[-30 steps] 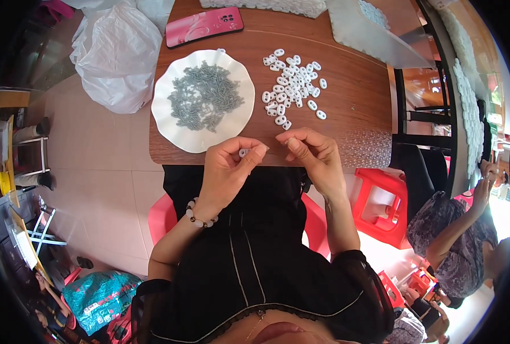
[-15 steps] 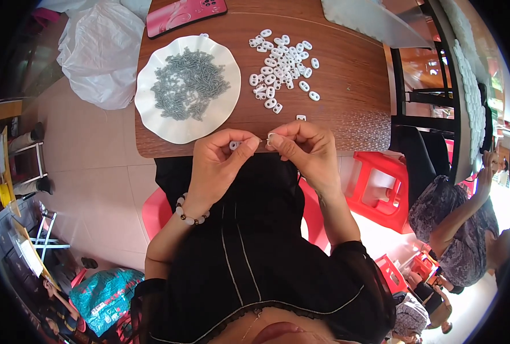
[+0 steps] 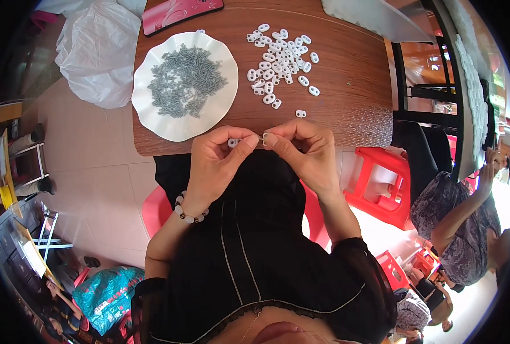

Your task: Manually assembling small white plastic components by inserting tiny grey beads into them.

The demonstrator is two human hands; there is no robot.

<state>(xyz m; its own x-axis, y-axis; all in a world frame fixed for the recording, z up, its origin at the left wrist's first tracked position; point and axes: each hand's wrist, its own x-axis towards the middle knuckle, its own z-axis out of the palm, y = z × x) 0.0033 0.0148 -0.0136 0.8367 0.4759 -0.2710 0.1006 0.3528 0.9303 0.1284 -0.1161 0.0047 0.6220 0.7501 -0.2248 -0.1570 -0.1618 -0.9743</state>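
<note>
My left hand (image 3: 218, 159) is closed, with a white two-holed plastic piece (image 3: 234, 143) tucked in its curled fingers. Something thin, perhaps a small spring, shows at its thumb and fingertip. My right hand (image 3: 308, 152) pinches a small white plastic part (image 3: 265, 138), partly hidden by the thumb. Both sets of fingertips almost meet over the table's near edge. Beyond the left hand, a wavy-rimmed white plate (image 3: 142, 106) holds a heap of small grey springs (image 3: 189, 80). Many white two-holed pieces (image 3: 286, 57) lie in a loose pile, and a single white part (image 3: 301, 113) lies closer to the right hand.
The brown wooden table (image 3: 346, 74) carries a pink phone (image 3: 180, 14) at its far left. A white plastic bag (image 3: 97, 54) stands left of the table. Red stools (image 3: 381, 186) and a seated person (image 3: 461, 223) are on the right. A teal bag (image 3: 107, 295) lies lower left.
My right fingertips have moved slightly left with the white part, closing the gap to my left fingertips. The table and its things sit a little higher in view.
</note>
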